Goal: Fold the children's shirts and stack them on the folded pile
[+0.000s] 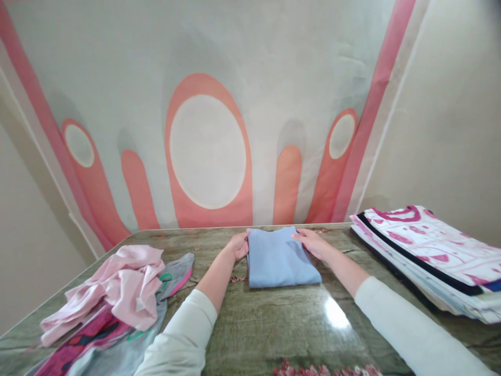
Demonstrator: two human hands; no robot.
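Note:
A folded light-blue garment [278, 258] lies flat near the far edge of the table [274, 318]. My left hand [238, 244] rests at its far left corner, fingers curled onto the cloth's edge. My right hand [311, 241] lies on its far right corner, fingers pressed together on the fabric. Both arms wear white sleeves and reach forward across the glossy tabletop.
A loose heap of unfolded clothes [117, 292], pink, grey and magenta, sits at the near left. A stack of folded white-and-magenta patterned textiles [426, 250] lies at the right. A wall with orange and white shapes [207, 151] rises right behind the table's far edge.

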